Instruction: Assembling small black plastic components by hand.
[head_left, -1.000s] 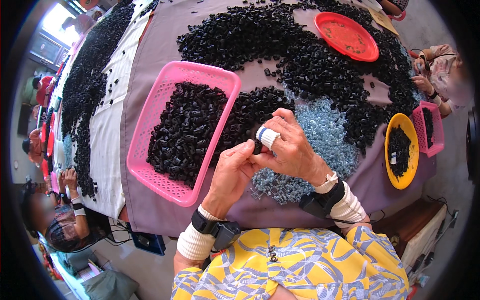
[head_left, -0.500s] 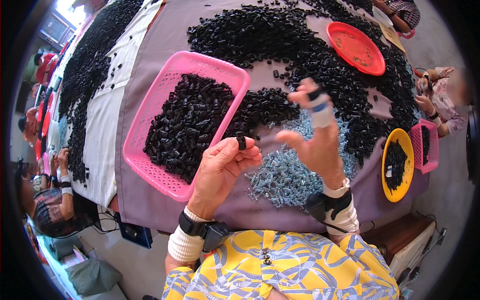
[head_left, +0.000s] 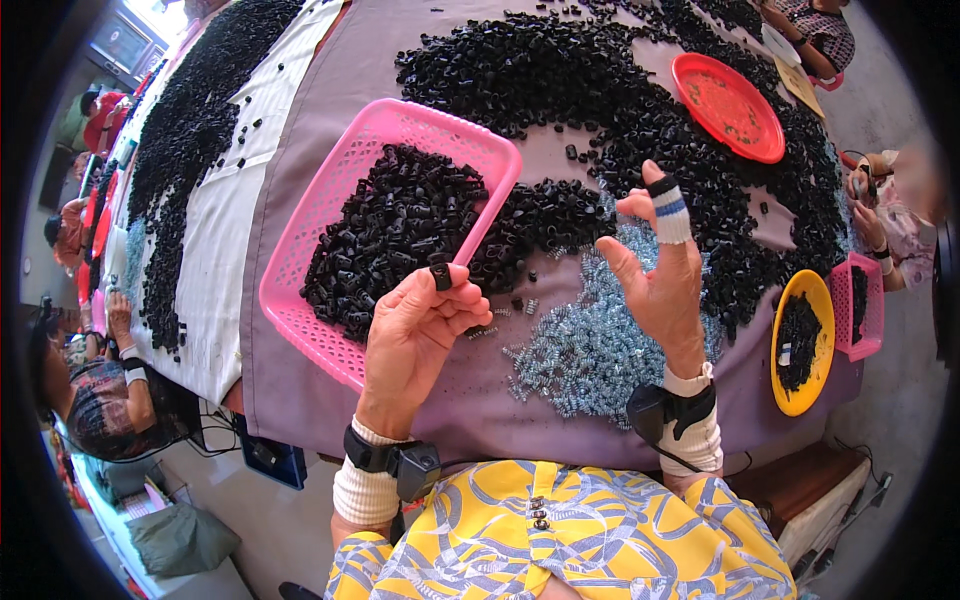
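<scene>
A: What is the left hand doing?
B: Its grip is pinching a small black part between thumb and fingertips, and the part is showing in front of the right-hand rim of a pink basket. Similar black pieces are filling the basket.

A: And the right hand?
B: That grip is opening wide, thumb and fingers spreading apart above a pile of silvery springs. A white, blue-striped band is wrapping one finger.

A: What is lying beyond?
B: A larger black heap is covering the purple-clothed tabletop, and a red plate is resting among it.
</scene>
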